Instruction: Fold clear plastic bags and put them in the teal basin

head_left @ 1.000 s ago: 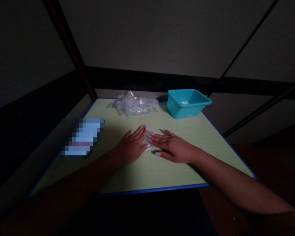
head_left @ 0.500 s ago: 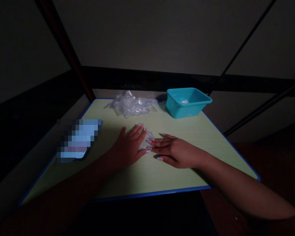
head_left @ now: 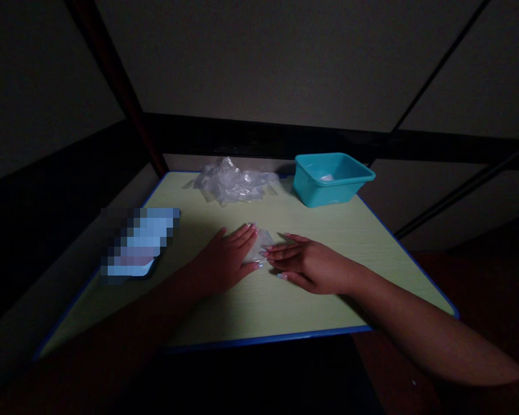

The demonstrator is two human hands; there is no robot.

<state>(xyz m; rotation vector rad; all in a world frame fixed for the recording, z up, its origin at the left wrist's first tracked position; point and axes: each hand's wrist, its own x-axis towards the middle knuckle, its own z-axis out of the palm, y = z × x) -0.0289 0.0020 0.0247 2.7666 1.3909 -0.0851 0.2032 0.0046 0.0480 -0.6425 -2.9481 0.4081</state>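
Observation:
A small clear plastic bag [head_left: 259, 243] lies flat on the pale green table [head_left: 242, 317], partly covered by my fingers. My left hand [head_left: 225, 259] rests palm down on the left part of the plastic, fingers stretched out and thumb apart. From the other side, my right hand [head_left: 309, 265] touches its right edge with outstretched fingertips, the thumb spread lower on the table. Both hands are open and grip nothing. Behind them sits a crumpled heap of clear plastic bags [head_left: 233, 183].
A turquoise plastic basket [head_left: 328, 193] stands at the back right with something small and whitish inside. On the left lies a phone [head_left: 145, 242] with a lit, blurred screen. The table has a blue edge, and dark panelled walls [head_left: 259, 63] rise behind it.
My left hand has slid slightly back toward me and to the left, showing more of the plastic bag. My right hand has hardly moved.

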